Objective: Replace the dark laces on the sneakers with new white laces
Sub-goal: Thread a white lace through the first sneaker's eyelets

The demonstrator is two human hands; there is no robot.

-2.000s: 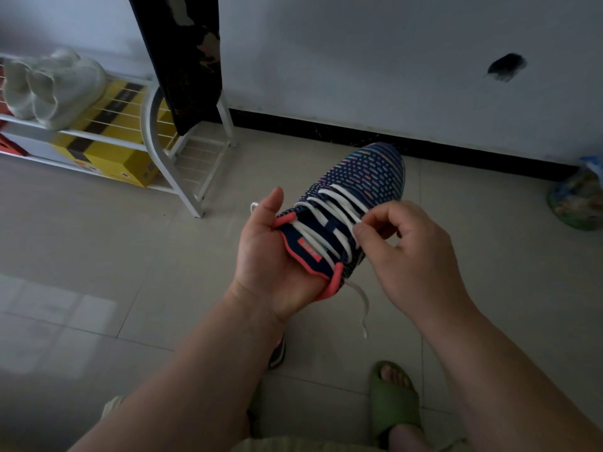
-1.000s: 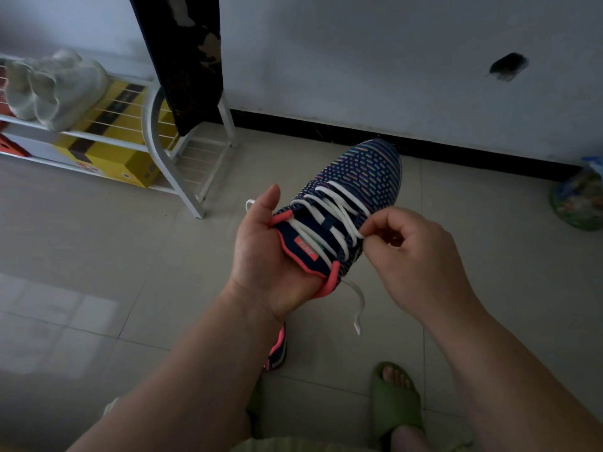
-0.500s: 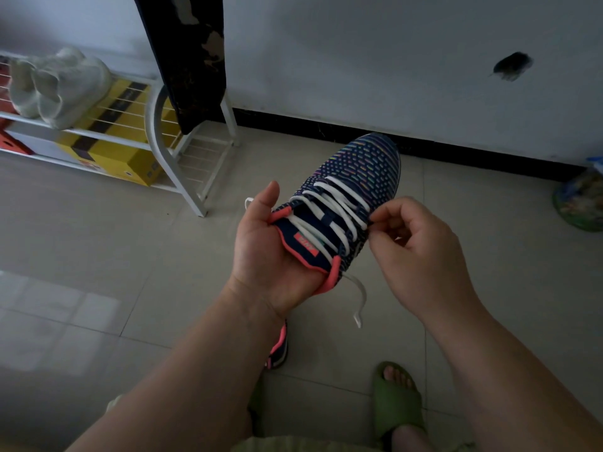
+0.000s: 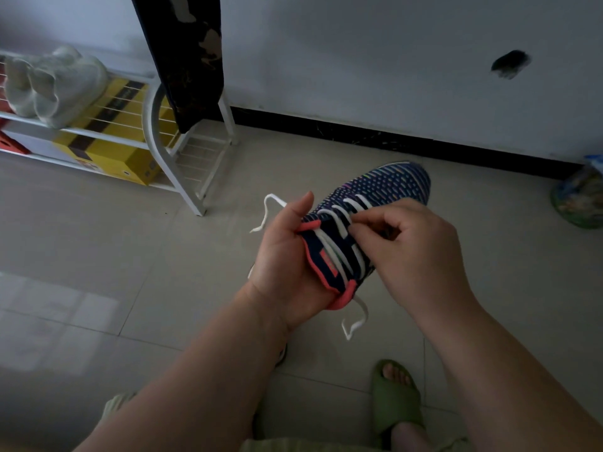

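obs: navy knit sneaker with multicoloured dashes and coral-pink collar trim [image 4: 375, 203] held in the air above the pale tiled floor [image 4: 98, 249], toe pointing away toward the white wall [image 4: 359, 60] and its black skirting strip [image 4: 391, 138]. left hand [image 4: 284, 265] cups the heel end from the side, thumb upright along the collar, fingers wrapped beneath the sole (their tips hidden). right hand [image 4: 414, 252] sits over the lace rows with fingers [image 4: 368, 223] curled, thumb and forefinger pinching a crossing of the flat white lace [image 4: 329, 247] about midway up the eyelets. lace is threaded across several rows; one free end trails out past the left thumb, the other dangles below the heel tab, clear of the floor. a sliver of a second sneaker [image 4: 282, 353] shows on the floor just under the left forearm, mostly hidden. person's foot in a green foam slide sandal [image 4: 394, 402] planted on the tiles lower right. back left: white metal wire shoe rack [image 4: 169, 148] carrying a pair of pale off-white sneakers [image 4: 52, 83] on the upper shelf and a yellow cardboard box with dark stripes [image 4: 111, 148] on the lower one. dark patterned cloth [image 4: 186, 53] hangs in front of the rack's end. dark smudge [image 4: 510, 63] on the wall, upper right; a green and blue printed bag [image 4: 580, 200] at the right edge of the floor (contents not discernible).
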